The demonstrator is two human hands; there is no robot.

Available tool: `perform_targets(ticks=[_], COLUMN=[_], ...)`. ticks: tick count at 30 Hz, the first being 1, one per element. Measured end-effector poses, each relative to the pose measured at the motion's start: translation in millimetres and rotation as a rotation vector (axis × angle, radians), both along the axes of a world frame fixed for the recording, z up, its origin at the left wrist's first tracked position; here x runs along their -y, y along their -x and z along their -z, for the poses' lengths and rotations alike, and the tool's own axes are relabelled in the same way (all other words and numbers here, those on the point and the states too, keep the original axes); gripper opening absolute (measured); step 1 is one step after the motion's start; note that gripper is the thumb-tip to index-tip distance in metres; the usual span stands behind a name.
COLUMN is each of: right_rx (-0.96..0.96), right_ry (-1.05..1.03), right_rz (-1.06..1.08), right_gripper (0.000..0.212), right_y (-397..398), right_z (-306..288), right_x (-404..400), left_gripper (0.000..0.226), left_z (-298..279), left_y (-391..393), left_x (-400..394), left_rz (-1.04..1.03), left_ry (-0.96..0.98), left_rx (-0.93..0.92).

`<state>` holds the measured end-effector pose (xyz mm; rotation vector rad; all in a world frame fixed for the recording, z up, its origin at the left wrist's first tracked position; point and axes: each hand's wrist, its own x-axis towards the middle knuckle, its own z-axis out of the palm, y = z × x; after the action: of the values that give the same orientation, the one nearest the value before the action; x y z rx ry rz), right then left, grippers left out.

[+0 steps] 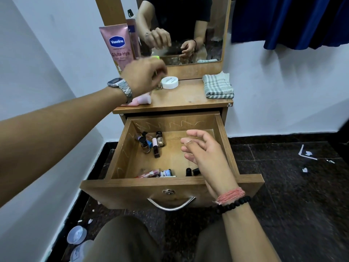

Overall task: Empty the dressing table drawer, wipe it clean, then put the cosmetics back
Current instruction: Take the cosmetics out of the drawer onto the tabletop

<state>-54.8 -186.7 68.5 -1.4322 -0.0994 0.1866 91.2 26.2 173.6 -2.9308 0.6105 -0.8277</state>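
The wooden drawer [222, 133] is pulled out. Several small cosmetic bottles [152, 143] lie in its back left corner. Against its front wall lie a pink tube, a small labelled bottle [164, 173] and two black-capped items [191, 172]. My right hand [204, 150] hovers over the drawer's right side, fingers relaxed, holding nothing. My left hand [144, 76] is above the dressing table top [188, 100], its fingers hanging loosely over a small clear bottle [157, 87] beside a white jar [170, 82]. The mirror shows a gap between those fingers and the bottle.
A pink Vaseline tube [118, 46] stands at the back left of the top, and a pink tube [143, 100] lies near its front. A folded checked cloth [218, 86] sits at the right. The dark floor has paper scraps [307, 153] and a plastic lid [76, 234].
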Motion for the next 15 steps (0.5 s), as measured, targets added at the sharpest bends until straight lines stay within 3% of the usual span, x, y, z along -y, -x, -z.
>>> perform_targets(ticks=[3, 9, 11, 15], right_rx=[-0.004, 0.197, 0.22, 0.229], right_ry=[0.009, 0.245, 0.281, 0.344], right_rz=[0.021, 0.112, 0.115, 0.102], right_gripper=[0.015, 0.018, 0.019, 0.02], right_y=[0.2, 4.6, 5.1, 5.3], right_z=[-0.4, -3.5, -3.5, -1.7], right_x=[-0.4, 1.3, 2.2, 0.2], left_gripper=[0.017, 0.035, 0.043, 0.04], left_z=[20.9, 80.3, 93.4, 105.7], left_y=[37.5, 76.8, 79.9, 78.9], left_x=[-1.3, -13.0, -14.4, -17.6], left_rz=[0.076, -0.065, -0.122, -0.171], left_ry=[-0.133, -0.209, -0.279, -0.285], left_rx=[-0.215, -0.608, -0.644, -0.606])
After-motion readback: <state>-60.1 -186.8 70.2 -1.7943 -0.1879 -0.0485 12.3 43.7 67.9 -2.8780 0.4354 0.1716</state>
